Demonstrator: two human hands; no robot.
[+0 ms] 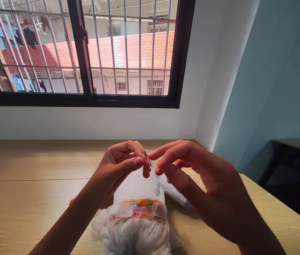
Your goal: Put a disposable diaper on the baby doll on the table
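A white doll (139,187) lies on its back on the wooden table (28,198), wearing a white diaper (136,233) with a colourful printed waistband. My left hand (120,166) hovers over the doll's chest, thumb and fingers pinched together on something small I cannot make out. My right hand (200,180) is just to the right, slightly blurred, with its fingers curled and the fingertips close to those of my left hand. The doll's head is hidden behind my hands. One doll arm sticks out to the right under my right hand.
The table runs to a white wall under a black-framed barred window (86,53). A pale blue wall (277,78) stands on the right, with a dark piece of furniture (293,173) beyond the table's right edge.
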